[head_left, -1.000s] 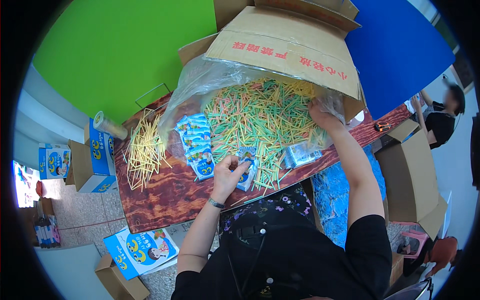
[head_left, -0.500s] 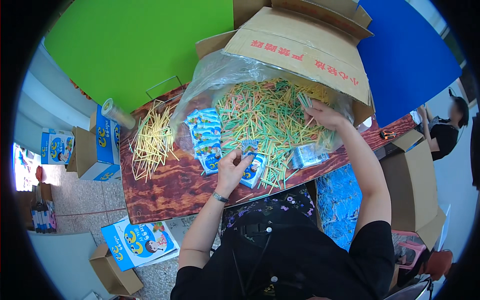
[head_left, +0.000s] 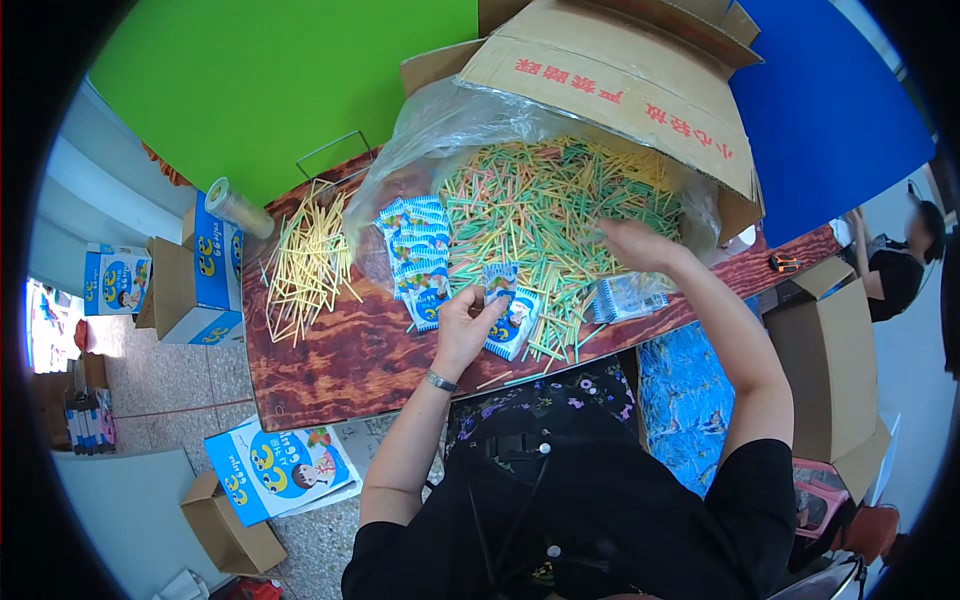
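Observation:
My left hand [head_left: 465, 330] pinches a small blue-and-white packet [head_left: 500, 279] near the table's front edge. Right beside its fingers lies another blue-and-white packet [head_left: 514, 322]. Over the big pile of thin coloured sticks [head_left: 540, 215], in green, yellow and pink, is my right hand [head_left: 640, 247]; its fingertips point left among the sticks and are blurred, so what they hold is unclear. A row of overlapping packets [head_left: 418, 240] lies along the pile's left side. More clear-and-blue packets [head_left: 628, 300] sit at its front right.
A cardboard box [head_left: 620, 80] with a clear plastic liner [head_left: 410, 150] opens toward me behind the pile. Yellow sticks [head_left: 310, 265] lie at left, near a clear cylindrical tub [head_left: 238, 207]. Green [head_left: 270, 90] and blue [head_left: 830, 110] panels stand behind. Someone in black [head_left: 895, 270] is at far right.
My right hand has dropped lower and turned to point left; the sticks seen in its fingers before no longer show clearly. My left hand keeps its pinch on the packet. The view has shifted slightly.

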